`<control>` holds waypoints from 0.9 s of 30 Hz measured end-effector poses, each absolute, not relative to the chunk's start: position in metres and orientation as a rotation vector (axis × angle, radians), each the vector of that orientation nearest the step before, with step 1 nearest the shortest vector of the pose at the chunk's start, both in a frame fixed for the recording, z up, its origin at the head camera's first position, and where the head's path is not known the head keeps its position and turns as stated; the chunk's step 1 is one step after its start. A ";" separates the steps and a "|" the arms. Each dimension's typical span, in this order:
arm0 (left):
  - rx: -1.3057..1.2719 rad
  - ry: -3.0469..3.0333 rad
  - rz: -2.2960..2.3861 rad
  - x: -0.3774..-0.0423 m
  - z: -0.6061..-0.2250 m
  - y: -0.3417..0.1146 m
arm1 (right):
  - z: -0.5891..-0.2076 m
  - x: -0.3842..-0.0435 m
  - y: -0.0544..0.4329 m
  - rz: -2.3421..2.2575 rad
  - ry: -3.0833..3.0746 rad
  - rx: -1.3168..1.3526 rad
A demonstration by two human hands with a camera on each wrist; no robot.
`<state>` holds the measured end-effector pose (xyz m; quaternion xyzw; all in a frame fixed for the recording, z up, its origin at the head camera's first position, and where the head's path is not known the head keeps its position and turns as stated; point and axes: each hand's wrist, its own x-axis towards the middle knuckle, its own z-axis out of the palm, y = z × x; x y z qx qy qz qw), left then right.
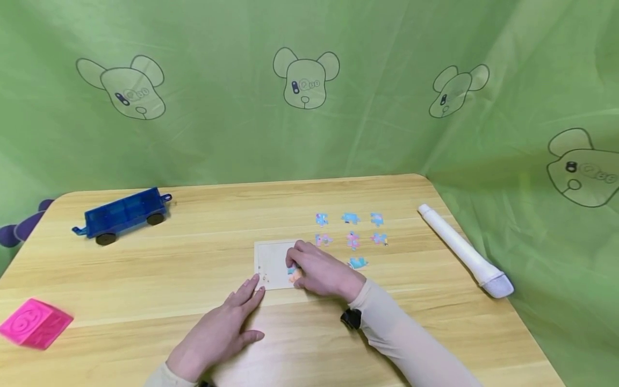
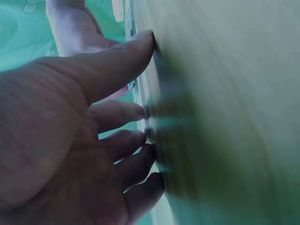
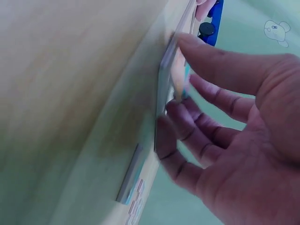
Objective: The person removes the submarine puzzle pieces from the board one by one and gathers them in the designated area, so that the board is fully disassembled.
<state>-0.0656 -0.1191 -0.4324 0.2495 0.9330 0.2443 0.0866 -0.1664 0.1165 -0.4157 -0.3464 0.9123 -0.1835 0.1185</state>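
A pale puzzle tray point(image 1: 272, 259) with a raised rim lies on the wooden table. My right hand point(image 1: 323, 272) reaches over its right part. Between the thumb and curled fingers it pinches a puzzle piece point(image 1: 294, 276) with orange and blue print, low over the tray; the fingers partly hide it. At the tray's lower left corner rests my left hand point(image 1: 217, 329), fingers extended and touching the rim, thumb apart on the tabletop. Closest to the right hand on its far side is a loose teal puzzle piece point(image 1: 358, 263).
Several blue and pink puzzle pieces point(image 1: 350, 218) lie in rows right of the tray. A white toy microphone point(image 1: 461, 250) is along the right edge. Far left stands a blue wheeled toy wagon point(image 1: 126, 212), with a pink block point(image 1: 36, 323) nearer. Green fabric point(image 1: 217, 134) hangs behind the table.
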 end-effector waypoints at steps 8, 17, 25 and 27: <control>0.761 2.801 0.696 -0.064 -0.434 -0.120 | -0.410 -0.169 0.119 -0.711 2.670 -1.015; 0.796 2.836 0.629 -0.063 -0.434 -0.119 | -0.391 -0.173 0.152 -0.942 2.633 -0.983; 0.745 2.824 0.639 -0.060 -0.433 -0.117 | -0.383 -0.178 0.213 -1.047 2.681 -0.813; 0.742 2.826 0.640 -0.060 -0.433 -0.117 | -0.384 -0.178 0.228 -1.069 2.680 -0.759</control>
